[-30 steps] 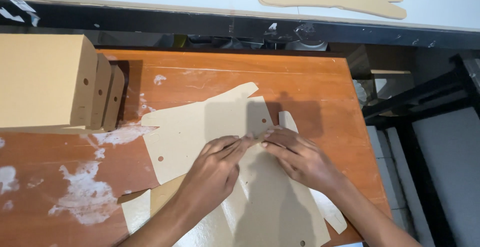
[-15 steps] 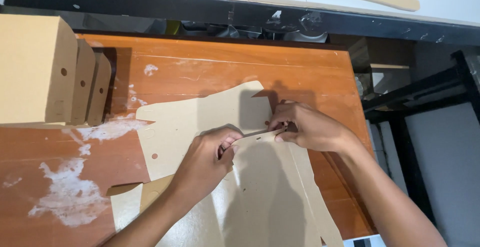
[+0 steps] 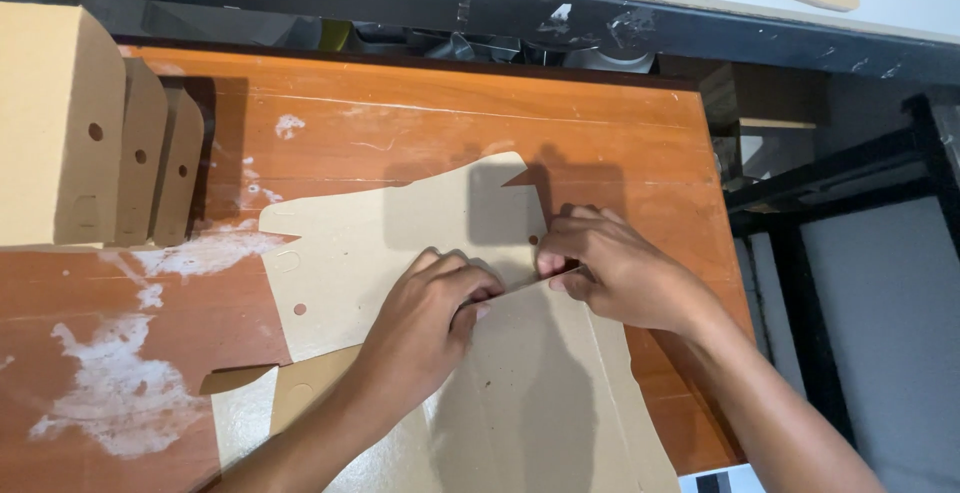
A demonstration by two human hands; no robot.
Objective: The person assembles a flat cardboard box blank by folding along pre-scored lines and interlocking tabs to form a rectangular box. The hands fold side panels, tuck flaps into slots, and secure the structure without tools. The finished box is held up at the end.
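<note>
An orange-brown wooden table [image 3: 420,113] is carrying everything here, its surface smeared with white dried patches toward its left edge. Along that left edge a row of folded cardboard boxes [image 3: 85,138] is standing upright, each with a small round hole in its side.

Near the middle of the table, a flat die-cut cardboard sheet [image 3: 350,253] is lying with its long axis running from the table's far side down toward its near edge — the lower portion is passing under both forearms. A crease is running crosswise through the sheet, and both hands are sitting right on it.

The left hand [image 3: 430,323] is curling closed, fingertips pinching the raised fold edge and pressing it down. The right hand [image 3: 610,273], slightly farther up the table, is bent over the same fold line — thumb and fingers gripping the flap edge, touching the sheet. The two hands are nearly meeting at the crease.
</note>
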